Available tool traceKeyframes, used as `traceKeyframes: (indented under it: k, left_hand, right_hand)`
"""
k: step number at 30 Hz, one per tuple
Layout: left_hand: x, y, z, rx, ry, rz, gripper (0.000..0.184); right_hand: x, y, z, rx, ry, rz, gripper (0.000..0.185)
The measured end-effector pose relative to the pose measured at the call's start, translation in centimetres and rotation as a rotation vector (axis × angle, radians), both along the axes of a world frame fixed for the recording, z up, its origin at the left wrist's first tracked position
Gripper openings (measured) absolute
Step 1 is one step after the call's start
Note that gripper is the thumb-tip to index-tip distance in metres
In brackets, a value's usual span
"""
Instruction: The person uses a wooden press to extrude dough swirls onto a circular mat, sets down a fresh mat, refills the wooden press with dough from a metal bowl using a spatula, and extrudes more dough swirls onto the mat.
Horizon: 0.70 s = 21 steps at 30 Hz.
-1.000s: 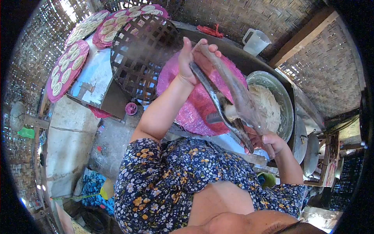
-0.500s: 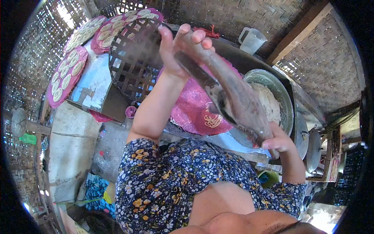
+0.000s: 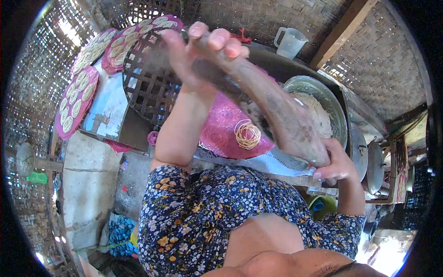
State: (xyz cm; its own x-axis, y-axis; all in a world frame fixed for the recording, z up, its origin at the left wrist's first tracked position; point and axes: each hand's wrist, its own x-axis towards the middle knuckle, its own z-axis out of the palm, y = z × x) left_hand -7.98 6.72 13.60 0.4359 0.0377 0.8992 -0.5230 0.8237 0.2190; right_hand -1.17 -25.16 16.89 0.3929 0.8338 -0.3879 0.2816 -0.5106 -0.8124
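Note:
A worn wooden hand press (image 3: 272, 94) with two long handles slants across the middle of the view. My left hand (image 3: 203, 53) is closed around its upper end, with fingertips curled over the handle and the thumb sticking out. My right hand (image 3: 338, 160) grips its lower end. Below the press, a loose swirl of pale noodle strands (image 3: 248, 135) lies on a pink mat (image 3: 221, 117). The press hides part of the mat. Behind its lower half, a large metal basin (image 3: 340, 121) holds pale dough (image 3: 318, 113).
At left, several pink round mats (image 3: 69, 127) carry pale noodle coils. A dark woven tray (image 3: 150, 87) stands beside my left forearm. A clear plastic jug (image 3: 290, 42) is by the back woven wall. Pot lids (image 3: 376, 167) hang at right.
The swirl on the pink mat has grown from a few strands into a fuller, rounder coil. The press and both hands stay gripped together, with the upper end slightly further left.

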Motion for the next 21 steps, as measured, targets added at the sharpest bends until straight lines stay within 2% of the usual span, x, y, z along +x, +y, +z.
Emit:
traceKeyframes:
  k: [4, 11, 12, 15, 16, 17, 19, 20, 21]
  left_hand:
    - [-1.9, -0.6, -0.3, 0.006, 0.091, 0.031, 0.038]
    - [-0.6, -3.4, -2.7, -0.044, 0.12, -0.087, 0.042]
    - [0.7, -3.5, -3.1, -0.058, -0.024, -0.241, 0.055]
    - [0.4, -3.9, -2.3, -0.16, 0.386, -0.353, 0.065]
    - [1.7, -3.7, -3.2, -0.025, 0.415, -0.334, 0.064]
    - [2.6, -3.4, -7.0, 0.477, 0.639, -0.006, 0.064]
    - [2.4, -4.5, -10.1, 1.097, 0.826, 0.568, 0.059]
    - [1.1, -5.9, -10.3, 1.206, 0.813, 0.792, 0.054]
    - [0.8, -6.4, -10.3, 1.112, 0.949, 0.627, 0.052]
  right_hand:
    - [-0.3, -0.4, -1.5, 0.105, 0.1, 0.055, 0.069]
    - [-0.2, -3.4, -1.6, 0.0, 0.098, 0.031, 0.073]
    - [0.0, -3.7, -1.8, 0.005, 0.091, 0.031, 0.074]
    - [0.1, -4.3, -2.6, 0.043, 0.098, -0.007, 0.076]
    - [0.0, -4.2, -2.8, 0.069, 0.121, -0.035, 0.077]
    - [-0.1, -4.2, -3.0, 0.097, 0.145, -0.062, 0.077]
    - [0.0, -4.0, -3.5, 0.107, 0.148, -0.065, 0.077]
    - [0.1, -3.8, -3.7, 0.113, 0.151, -0.068, 0.077]
    - [0.3, -3.8, -3.9, 0.112, 0.133, -0.053, 0.077]
